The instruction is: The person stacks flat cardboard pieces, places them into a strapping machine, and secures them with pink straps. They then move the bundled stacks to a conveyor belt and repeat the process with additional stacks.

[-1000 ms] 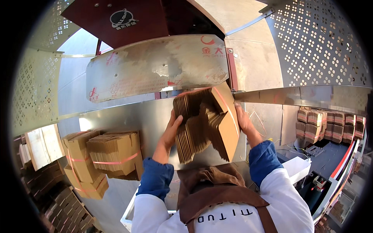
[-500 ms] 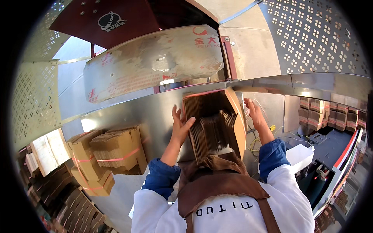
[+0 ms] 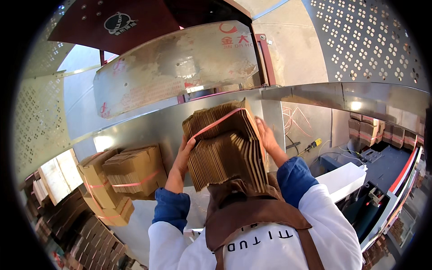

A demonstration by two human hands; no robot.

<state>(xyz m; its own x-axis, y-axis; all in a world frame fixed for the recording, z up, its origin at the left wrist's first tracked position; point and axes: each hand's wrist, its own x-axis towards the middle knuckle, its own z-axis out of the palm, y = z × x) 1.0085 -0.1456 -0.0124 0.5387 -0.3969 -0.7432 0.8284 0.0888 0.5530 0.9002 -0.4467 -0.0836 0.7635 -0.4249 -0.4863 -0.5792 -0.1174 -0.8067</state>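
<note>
- Your left hand (image 3: 183,153) and right hand (image 3: 265,137) clamp 1 bundle of flat brown cardboard blanks (image 3: 225,146) from both sides.
- A pink strap (image 3: 215,123) binds it.
- It is held above the steel desk (image 3: 135,130).

Bright, sharp view; glare on the metal sheet (image 3: 148,130); fisheye-bent, black-vignetted edges.

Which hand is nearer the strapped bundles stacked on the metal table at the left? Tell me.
Left. The left hand grips the held cardboard bundle on the side facing the strapped bundles; the right hand is on the bundle's far side, farther away.
</note>
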